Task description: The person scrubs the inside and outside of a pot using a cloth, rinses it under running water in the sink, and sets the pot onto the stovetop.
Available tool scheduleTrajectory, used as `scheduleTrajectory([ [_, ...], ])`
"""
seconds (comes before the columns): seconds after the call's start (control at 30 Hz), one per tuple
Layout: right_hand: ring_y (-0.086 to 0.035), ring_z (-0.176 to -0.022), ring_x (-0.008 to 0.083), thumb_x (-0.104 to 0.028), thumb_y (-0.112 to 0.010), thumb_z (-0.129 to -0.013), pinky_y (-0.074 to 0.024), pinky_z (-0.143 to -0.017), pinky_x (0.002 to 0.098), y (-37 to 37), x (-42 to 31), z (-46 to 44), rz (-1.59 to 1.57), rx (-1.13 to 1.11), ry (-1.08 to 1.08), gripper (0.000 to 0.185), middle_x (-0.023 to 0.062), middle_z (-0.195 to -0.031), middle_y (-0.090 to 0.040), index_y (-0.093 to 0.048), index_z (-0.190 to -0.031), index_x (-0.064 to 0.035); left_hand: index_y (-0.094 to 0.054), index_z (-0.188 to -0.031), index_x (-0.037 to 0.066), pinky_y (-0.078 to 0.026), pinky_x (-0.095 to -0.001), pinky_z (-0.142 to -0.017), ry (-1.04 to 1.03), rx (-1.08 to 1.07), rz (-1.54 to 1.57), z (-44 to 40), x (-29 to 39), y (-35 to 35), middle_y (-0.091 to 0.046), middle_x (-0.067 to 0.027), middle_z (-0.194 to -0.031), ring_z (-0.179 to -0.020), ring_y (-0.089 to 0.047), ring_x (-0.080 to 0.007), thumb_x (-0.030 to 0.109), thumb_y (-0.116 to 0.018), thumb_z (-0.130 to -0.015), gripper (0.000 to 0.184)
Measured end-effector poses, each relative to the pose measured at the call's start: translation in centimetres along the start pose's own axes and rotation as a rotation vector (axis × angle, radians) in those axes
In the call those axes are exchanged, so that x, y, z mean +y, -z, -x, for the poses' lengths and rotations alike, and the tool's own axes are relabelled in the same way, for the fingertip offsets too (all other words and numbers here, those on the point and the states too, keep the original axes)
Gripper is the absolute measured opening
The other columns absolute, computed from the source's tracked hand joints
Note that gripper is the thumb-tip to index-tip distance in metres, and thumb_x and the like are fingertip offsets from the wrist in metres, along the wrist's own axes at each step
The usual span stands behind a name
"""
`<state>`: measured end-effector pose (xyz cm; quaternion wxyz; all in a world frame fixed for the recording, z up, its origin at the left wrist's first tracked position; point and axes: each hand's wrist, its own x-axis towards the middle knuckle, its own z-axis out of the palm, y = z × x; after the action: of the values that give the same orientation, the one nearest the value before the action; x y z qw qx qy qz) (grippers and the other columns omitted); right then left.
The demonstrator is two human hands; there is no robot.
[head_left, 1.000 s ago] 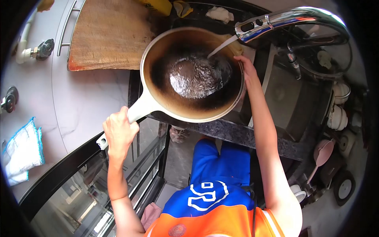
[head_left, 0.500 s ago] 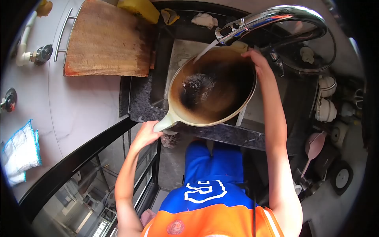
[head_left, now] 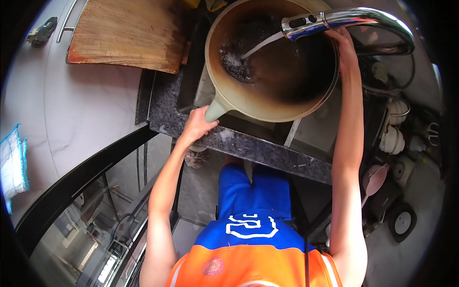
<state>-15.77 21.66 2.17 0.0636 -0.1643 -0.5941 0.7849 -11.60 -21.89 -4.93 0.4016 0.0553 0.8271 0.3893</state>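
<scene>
A large pan (head_left: pixel 287 95) with a pale rim and a browned, blackened inside hangs over the sink. My left hand (head_left: pixel 197 125) is wrapped round its pale green handle (head_left: pixel 216 110). At the far right rim, my right hand (head_left: pixel 345 45) grips the pan, its fingertips partly hidden by the faucet. From the chrome faucet (head_left: pixel 354 19), a stream of water (head_left: pixel 262 45) falls into the left part of the pan, where it splashes in a small dark pool. The pan leans towards its left side.
A wooden cutting board (head_left: pixel 126 36) lies at the upper left. The dark stone counter edge (head_left: pixel 267 150) runs below the pan. Stacked white bowls (head_left: pixel 393 138), a pink ladle (head_left: pixel 374 180) and a glass lid (head_left: pixel 399 76) are on the right. A white cloth (head_left: pixel 14 165) lies far left.
The pan has tilted from nearly level, and its water has shrunk to a small pool at the left. Both hands have moved right with the pan, my left hand now nearer its bowl.
</scene>
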Motion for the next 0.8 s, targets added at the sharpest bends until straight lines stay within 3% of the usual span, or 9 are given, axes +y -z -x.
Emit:
scheduleTrajectory([
  [0.07, -0.056, -0.114, 0.0188, 0.003, -0.056, -0.084, -0.0439, -0.097, 0.0282, 0.7, 0.7, -0.1, -0.119, -0.066, 0.082, 0.05, 0.0109, -0.126, -0.057, -0.045, -0.132, 0.0011, -0.061, -0.093, 0.001, -0.049, -0.0418, -0.055, -0.19, 0.227, -0.224, -1.0, -2.2, -0.3, -0.063, -0.0209, -0.068, -0.061, -0.064, -0.0357, 0.012, -0.07, -0.071, 0.026],
  [0.17, -0.058, -0.109, 0.0185, 0.005, -0.054, -0.082, -0.0455, -0.094, 0.0286, 0.7, 2.0, 0.0, -0.306, -0.137, 0.185, 0.04, 0.0082, -0.117, -0.061, -0.053, -0.121, -0.0012, -0.058, -0.084, 0.002, -0.048, -0.0481, -0.061, -0.26, 0.492, -0.358, -0.7, -1.6, -0.4, -0.062, -0.0237, -0.073, -0.072, -0.06, -0.0434, 0.014, -0.071, -0.069, 0.022],
  [0.27, -0.058, -0.109, 0.0198, 0.007, -0.053, -0.08, -0.045, -0.096, 0.0298, 0.6, 3.9, -0.2, -0.445, -0.168, 0.215, 0.045, 0.0082, -0.117, -0.061, -0.052, -0.125, -0.0031, -0.055, -0.08, 0.004, -0.048, -0.0483, -0.06, -0.268, 0.621, -0.455, 0.2, -1.4, 0.6, -0.062, -0.0212, -0.069, -0.069, -0.062, -0.0412, 0.014, -0.071, -0.07, 0.022],
  [0.3, -0.051, -0.122, 0.0231, 0.005, -0.055, -0.077, -0.0388, -0.104, 0.0339, 1.0, 5.3, -0.6, -0.371, -0.023, 0.185, 0.059, 0.0108, -0.132, -0.053, -0.045, -0.135, -0.0028, -0.055, -0.079, 0.005, -0.048, -0.0476, -0.059, -0.291, 0.656, -0.5, 0.9, -1.3, 1.2, -0.061, -0.0198, -0.067, -0.068, -0.062, -0.0405, 0.015, -0.072, -0.07, 0.021],
  [0.47, -0.049, -0.124, 0.0215, 0.001, -0.06, -0.073, -0.0343, -0.106, 0.0327, 0.4, 13.0, -1.5, -0.485, 0.086, 0.092, 0.06, 0.0082, -0.131, -0.054, -0.048, -0.132, -0.0024, -0.054, -0.076, 0.008, -0.049, -0.0447, -0.051, -0.263, 0.86, -0.893, 6.1, 2.9, 5.1, -0.062, -0.0148, -0.061, -0.055, -0.062, -0.0346, 0.009, -0.063, -0.063, 0.016],
  [0.53, -0.049, -0.123, 0.0214, 0.002, -0.058, -0.073, -0.0337, -0.106, 0.0314, -1.4, 15.7, -0.5, -0.502, 0.216, -0.088, 0.058, 0.0074, -0.129, -0.055, -0.05, -0.13, -0.0024, -0.049, -0.072, 0.008, -0.049, -0.0429, -0.049, -0.257, 0.865, -1.122, 7.9, 5.1, 7.7, -0.06, -0.0121, -0.057, -0.051, -0.062, -0.0319, 0.01, -0.058, -0.061, 0.015],
  [0.7, -0.054, -0.113, 0.0197, 0.0, -0.056, -0.078, -0.0421, -0.096, 0.0312, -5.3, 19.6, 3.5, -0.616, 0.046, -0.216, 0.055, 0.0077, -0.126, -0.057, -0.046, -0.133, -0.0035, -0.048, -0.071, 0.01, -0.047, -0.0369, -0.049, -0.296, 0.757, -1.494, 11.5, 11.6, 13.5, -0.057, -0.0077, -0.057, -0.052, -0.06, -0.0266, 0.012, -0.058, -0.058, 0.016],
  [0.73, -0.055, -0.111, 0.0189, -0.003, -0.055, -0.081, -0.0444, -0.092, 0.0322, -5.9, 19.8, 4.4, -0.562, 0.043, -0.335, 0.053, 0.0078, -0.124, -0.057, -0.045, -0.133, -0.0043, -0.048, -0.07, 0.008, -0.047, -0.0419, -0.05, -0.279, 0.735, -1.504, 11.8, 13.2, 14.3, -0.057, -0.0117, -0.06, -0.054, -0.059, -0.0319, 0.01, -0.056, -0.056, 0.016],
  [0.8, -0.056, -0.109, 0.0182, -0.006, -0.054, -0.084, -0.0467, -0.088, 0.0332, -7.1, 19.3, 6.0, -0.512, 0.027, -0.434, 0.05, 0.0078, -0.123, -0.058, -0.045, -0.134, -0.0051, -0.05, -0.069, 0.011, -0.047, -0.0336, -0.05, -0.334, 0.711, -1.694, 12.0, 16.2, 15.8, -0.058, -0.0068, -0.059, -0.053, -0.061, -0.0236, 0.013, -0.059, -0.056, 0.015],
])
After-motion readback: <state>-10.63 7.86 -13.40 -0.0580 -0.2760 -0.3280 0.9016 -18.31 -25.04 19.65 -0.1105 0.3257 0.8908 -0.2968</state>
